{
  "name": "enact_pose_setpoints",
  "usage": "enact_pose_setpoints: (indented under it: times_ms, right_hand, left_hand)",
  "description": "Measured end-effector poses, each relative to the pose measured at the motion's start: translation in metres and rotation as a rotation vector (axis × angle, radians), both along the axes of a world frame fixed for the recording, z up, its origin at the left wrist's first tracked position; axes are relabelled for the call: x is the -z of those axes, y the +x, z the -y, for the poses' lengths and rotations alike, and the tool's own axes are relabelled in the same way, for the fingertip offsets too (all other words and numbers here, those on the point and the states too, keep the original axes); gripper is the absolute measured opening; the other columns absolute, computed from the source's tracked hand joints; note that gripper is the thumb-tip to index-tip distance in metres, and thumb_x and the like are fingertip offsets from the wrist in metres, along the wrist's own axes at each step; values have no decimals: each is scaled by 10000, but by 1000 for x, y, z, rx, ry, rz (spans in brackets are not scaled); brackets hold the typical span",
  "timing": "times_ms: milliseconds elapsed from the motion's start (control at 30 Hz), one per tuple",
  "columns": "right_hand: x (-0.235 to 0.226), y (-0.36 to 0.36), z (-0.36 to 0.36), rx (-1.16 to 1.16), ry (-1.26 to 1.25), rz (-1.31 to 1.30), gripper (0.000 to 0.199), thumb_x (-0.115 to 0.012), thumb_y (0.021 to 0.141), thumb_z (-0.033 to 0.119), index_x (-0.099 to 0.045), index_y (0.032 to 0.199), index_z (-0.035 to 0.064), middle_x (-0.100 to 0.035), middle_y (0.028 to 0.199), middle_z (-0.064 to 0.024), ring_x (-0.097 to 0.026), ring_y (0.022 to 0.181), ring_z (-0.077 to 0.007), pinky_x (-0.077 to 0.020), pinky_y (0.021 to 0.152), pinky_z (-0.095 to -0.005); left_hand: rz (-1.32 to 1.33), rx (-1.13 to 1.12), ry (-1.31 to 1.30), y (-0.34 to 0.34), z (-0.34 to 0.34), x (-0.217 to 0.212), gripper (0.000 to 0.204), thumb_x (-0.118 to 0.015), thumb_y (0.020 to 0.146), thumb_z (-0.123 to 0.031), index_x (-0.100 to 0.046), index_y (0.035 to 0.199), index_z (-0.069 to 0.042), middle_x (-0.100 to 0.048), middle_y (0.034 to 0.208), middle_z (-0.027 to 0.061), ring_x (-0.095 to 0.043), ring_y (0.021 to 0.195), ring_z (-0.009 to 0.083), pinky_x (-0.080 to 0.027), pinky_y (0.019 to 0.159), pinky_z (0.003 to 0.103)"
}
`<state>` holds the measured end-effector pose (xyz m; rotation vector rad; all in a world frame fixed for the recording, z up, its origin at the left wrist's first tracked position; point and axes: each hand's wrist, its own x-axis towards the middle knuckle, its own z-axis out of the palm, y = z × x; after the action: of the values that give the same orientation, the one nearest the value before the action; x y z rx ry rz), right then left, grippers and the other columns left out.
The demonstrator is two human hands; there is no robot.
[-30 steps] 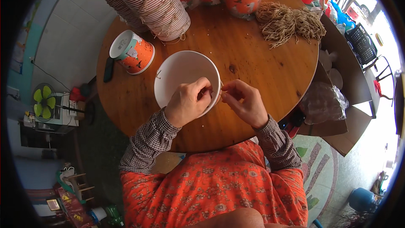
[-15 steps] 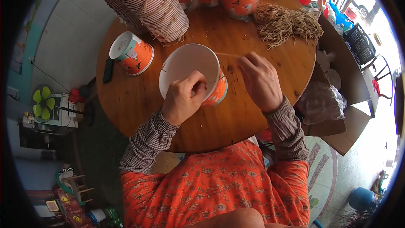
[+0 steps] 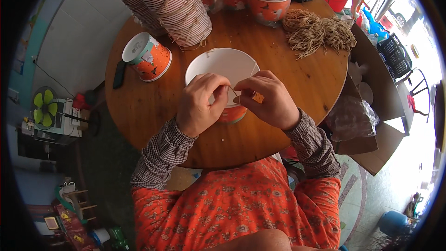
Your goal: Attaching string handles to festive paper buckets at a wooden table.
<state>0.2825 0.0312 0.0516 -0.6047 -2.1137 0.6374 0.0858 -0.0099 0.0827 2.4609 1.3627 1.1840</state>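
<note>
An orange paper bucket [image 3: 222, 64] with a white inside stands on the table in front of me, its mouth tipped toward me. Over its near rim, my left hand [image 3: 200, 104] pinches a thin tan cord [image 3: 233, 91]. My right hand [image 3: 274, 101] pinches the same cord close by, fingertips almost meeting the left ones. A strand of the cord rises to the bucket's right rim. Another bit of cord shows at the far rim. My hands cover much of the bucket's near side.
Stacked orange buckets [image 3: 186, 18] fill the far left of the round wooden table [image 3: 186, 151]. One upside-down bucket [image 3: 155, 60] stands left beside a dark phone-like object [image 3: 119, 75]. A cord bundle [image 3: 318, 32] lies far right. An open cardboard box [image 3: 383, 83] adjoins the table's right edge.
My right hand has come leftward and down, close to my left hand; the cord it held stretched out is now between both hands. The bucket has turned and shifted slightly right.
</note>
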Motion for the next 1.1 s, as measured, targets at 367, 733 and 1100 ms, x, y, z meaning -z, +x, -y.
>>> enact_pose_setpoints:
  times_ms: [367, 733, 1100]
  right_hand:
    - [9, -9, 9, 91, 47, -158, 133, -652, 785, 27, -637, 912, 66, -653, 784, -53, -616, 769, -254, -488, 798, -374]
    - [12, 1, 10, 121, 317, -36, 264, -695, 739, 76, -618, 991, 62, -611, 1045, -114, -593, 990, -302, -467, 911, -424]
    - [-16, 5, -5, -5, 518, 27, 377, -595, 782, 76, -569, 1156, 42, -568, 1241, -147, -566, 1160, -306, -484, 940, -423]
  left_hand:
    - [106, 112, -228, 4, 8, 19, 113, -593, 905, -38, -621, 1003, 10, -682, 873, 137, -699, 800, 184, -541, 654, 292]
    - [166, 126, -377, 13, 6, 18, 96, -672, 842, -86, -644, 853, 5, -674, 725, 118, -677, 653, 231, -517, 601, 295]
    - [594, 186, -651, 7, 6, 20, 111, -591, 936, -87, -589, 938, 23, -646, 866, 35, -636, 779, 104, -547, 682, 244]
